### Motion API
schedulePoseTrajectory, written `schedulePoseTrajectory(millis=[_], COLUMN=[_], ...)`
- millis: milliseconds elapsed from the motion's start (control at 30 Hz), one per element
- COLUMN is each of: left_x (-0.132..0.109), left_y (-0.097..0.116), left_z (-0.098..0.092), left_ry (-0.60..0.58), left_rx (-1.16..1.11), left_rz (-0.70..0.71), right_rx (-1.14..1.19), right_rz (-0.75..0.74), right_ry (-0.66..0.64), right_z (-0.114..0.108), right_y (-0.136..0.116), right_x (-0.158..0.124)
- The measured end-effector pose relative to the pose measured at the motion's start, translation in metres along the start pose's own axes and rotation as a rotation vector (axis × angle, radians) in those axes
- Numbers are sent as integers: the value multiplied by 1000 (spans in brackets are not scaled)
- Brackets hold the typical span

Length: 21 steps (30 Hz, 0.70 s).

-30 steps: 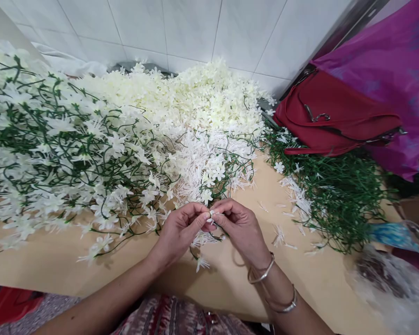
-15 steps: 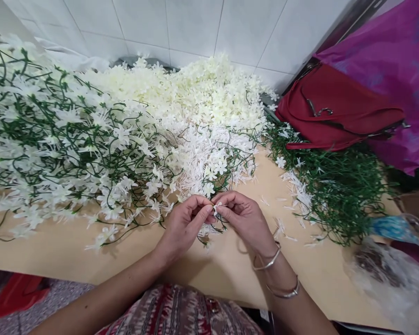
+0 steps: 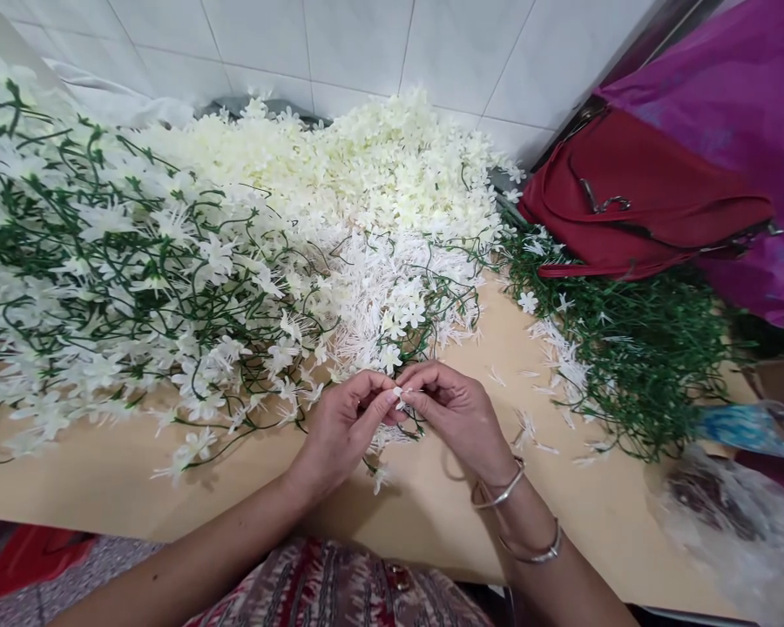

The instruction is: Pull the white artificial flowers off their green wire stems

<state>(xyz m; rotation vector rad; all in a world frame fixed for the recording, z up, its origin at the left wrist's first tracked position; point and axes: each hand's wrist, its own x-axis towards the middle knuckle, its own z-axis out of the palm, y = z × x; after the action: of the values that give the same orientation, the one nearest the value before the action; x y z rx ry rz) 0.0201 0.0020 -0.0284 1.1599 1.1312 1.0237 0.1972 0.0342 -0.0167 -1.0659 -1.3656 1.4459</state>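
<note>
My left hand (image 3: 353, 422) and my right hand (image 3: 454, 414) meet over the table, thumbs and forefingers pinched together on a small white artificial flower (image 3: 398, 394). Most of the flower is covered by my fingertips. Below my fingers a green stem with another white blossom (image 3: 380, 477) hangs down. Just beyond my hands lies a heap of thin white stamens (image 3: 359, 300), with white flowers (image 3: 402, 318) on top. Leftward spreads a large pile of white flowers on green stems (image 3: 144, 279).
Loose cream blossoms (image 3: 392, 161) are heaped against the tiled wall (image 3: 359, 43). To the right lie bare green stems (image 3: 653, 366), a red handbag (image 3: 653, 192), a purple bag (image 3: 712, 104) and a clear plastic bag (image 3: 745, 531). A red stool (image 3: 32, 557) stands below the table edge.
My fingertips have closed further over the flower, so less of it shows. The hanging blossom has swung slightly lower and left. The whole view has shifted a little.
</note>
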Motion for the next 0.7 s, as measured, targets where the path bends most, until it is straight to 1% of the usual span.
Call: schedulePoseTrajectory(millis=[100, 200, 300, 400, 567, 633, 667, 700], left_x=[1, 2, 3, 2, 3, 3, 2, 1], left_y=[1, 7, 19, 32, 45, 53, 59, 66], left_z=[3, 7, 6, 2, -9, -17, -22, -29], left_ry=[1, 1, 28, 72, 116, 138, 163, 216], left_rx=[-11, -120, -242, -365, -564, -542, -483, -387], left_rz=[8, 8, -4, -25, -86, -52, 5, 103], right_rx=[29, 117, 212, 287, 304, 299, 295, 292], right_rz=[-13, 18, 21, -46, -110, -109, -109, -109], right_ry=[-16, -33, 39, 109, 173, 181, 185, 190], right_z=[-1, -4, -9, -15, -21, -22, -22, -22], right_y=[2, 2, -1, -7, -7, -5, -4, -3], right_x=[2, 4, 5, 4, 7, 8, 8, 9])
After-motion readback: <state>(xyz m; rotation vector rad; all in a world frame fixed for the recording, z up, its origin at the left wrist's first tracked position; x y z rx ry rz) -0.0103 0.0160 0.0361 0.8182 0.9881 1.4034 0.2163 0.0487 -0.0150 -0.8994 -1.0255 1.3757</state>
